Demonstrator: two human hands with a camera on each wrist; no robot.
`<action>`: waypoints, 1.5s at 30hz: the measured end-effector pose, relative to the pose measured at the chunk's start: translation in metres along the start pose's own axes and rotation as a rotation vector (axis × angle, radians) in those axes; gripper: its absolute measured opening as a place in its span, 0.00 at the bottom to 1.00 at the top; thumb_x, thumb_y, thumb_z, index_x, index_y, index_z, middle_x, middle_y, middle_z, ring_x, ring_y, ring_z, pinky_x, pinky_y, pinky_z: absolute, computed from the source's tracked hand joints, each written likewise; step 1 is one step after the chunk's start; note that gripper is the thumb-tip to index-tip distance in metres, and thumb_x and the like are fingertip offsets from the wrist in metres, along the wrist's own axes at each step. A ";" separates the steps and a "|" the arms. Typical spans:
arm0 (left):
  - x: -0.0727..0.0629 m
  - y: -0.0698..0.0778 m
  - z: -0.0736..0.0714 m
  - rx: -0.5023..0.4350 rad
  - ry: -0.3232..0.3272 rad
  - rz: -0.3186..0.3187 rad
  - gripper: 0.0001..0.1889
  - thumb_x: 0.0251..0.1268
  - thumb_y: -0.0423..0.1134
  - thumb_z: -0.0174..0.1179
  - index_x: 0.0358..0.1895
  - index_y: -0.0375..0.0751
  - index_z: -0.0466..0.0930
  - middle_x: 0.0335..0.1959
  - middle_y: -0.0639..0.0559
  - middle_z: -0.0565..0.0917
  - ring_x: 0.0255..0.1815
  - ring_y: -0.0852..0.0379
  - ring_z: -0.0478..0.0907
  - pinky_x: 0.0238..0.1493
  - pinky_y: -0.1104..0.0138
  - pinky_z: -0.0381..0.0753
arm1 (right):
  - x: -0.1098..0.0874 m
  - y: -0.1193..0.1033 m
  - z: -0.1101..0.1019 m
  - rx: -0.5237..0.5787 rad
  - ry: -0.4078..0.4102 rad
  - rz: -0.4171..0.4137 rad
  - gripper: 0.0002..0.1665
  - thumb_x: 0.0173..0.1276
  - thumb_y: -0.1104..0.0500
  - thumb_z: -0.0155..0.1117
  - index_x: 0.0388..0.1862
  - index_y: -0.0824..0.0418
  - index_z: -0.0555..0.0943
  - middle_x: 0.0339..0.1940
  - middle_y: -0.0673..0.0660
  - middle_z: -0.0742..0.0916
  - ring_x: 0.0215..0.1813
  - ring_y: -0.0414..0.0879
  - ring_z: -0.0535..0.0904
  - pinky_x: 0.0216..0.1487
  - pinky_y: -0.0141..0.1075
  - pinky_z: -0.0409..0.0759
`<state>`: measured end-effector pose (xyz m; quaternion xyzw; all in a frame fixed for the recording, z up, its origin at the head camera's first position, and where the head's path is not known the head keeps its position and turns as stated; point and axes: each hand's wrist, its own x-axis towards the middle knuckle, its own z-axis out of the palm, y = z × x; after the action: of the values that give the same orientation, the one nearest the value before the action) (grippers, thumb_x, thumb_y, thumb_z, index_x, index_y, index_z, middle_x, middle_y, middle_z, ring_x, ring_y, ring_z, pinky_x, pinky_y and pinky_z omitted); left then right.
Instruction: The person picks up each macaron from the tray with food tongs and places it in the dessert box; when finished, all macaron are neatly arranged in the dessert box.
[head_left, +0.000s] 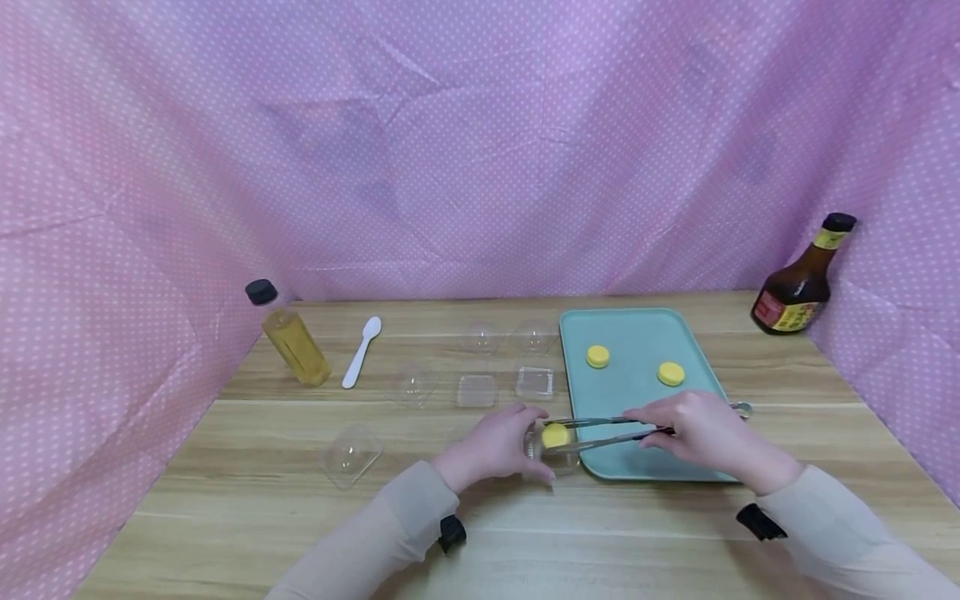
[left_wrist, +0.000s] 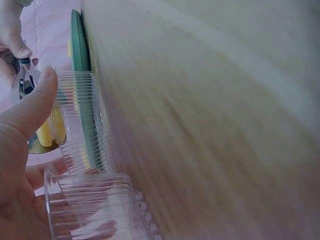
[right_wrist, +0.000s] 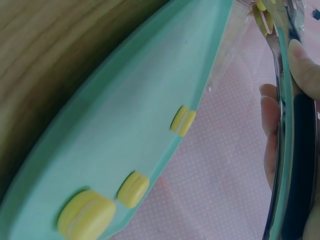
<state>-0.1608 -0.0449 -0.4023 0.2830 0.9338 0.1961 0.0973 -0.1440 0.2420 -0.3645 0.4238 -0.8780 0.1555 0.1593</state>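
My left hand [head_left: 498, 446] grips a clear plastic box [left_wrist: 82, 95] with ribbed walls, its thumb and fingers around the sides. In my right hand [head_left: 701, 425] is a pair of metal tongs [head_left: 611, 442] with dark grips. Between the tong tips sits a yellow macaron [head_left: 556, 436], at the mouth of the box; whether it touches the bottom I cannot tell. The green tray [head_left: 626, 400] beside the box bears two yellow macarons [head_left: 597, 357] in the head view. A third macaron [right_wrist: 87, 215] shows in the right wrist view, hidden behind my right hand from the head.
Clear boxes [head_left: 477, 390] and domed lids [head_left: 351, 455] stand about the table's middle and left. A white spoon [head_left: 362, 352] and an oil bottle [head_left: 296, 346] are at the left. A dark sauce bottle [head_left: 797, 287] stands back right, before the pink curtain [head_left: 480, 150].
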 end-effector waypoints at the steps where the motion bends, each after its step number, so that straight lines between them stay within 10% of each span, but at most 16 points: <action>1: 0.000 0.000 0.000 0.001 0.001 0.001 0.47 0.38 0.62 0.73 0.64 0.44 0.69 0.54 0.51 0.78 0.51 0.57 0.76 0.55 0.65 0.77 | 0.000 0.000 0.000 0.006 -0.008 0.007 0.22 0.43 0.60 0.78 0.42 0.58 0.87 0.35 0.50 0.90 0.32 0.38 0.85 0.27 0.27 0.81; 45: -0.008 0.004 -0.018 0.045 -0.017 0.048 0.44 0.49 0.60 0.67 0.69 0.42 0.64 0.66 0.44 0.70 0.65 0.46 0.70 0.66 0.56 0.70 | -0.014 0.006 -0.002 0.061 0.039 0.125 0.29 0.41 0.59 0.80 0.47 0.59 0.85 0.39 0.51 0.89 0.33 0.36 0.81 0.28 0.30 0.80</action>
<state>-0.1581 -0.0520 -0.3839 0.3090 0.9301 0.1748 0.0942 -0.1399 0.2564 -0.3690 0.3698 -0.8943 0.2000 0.1533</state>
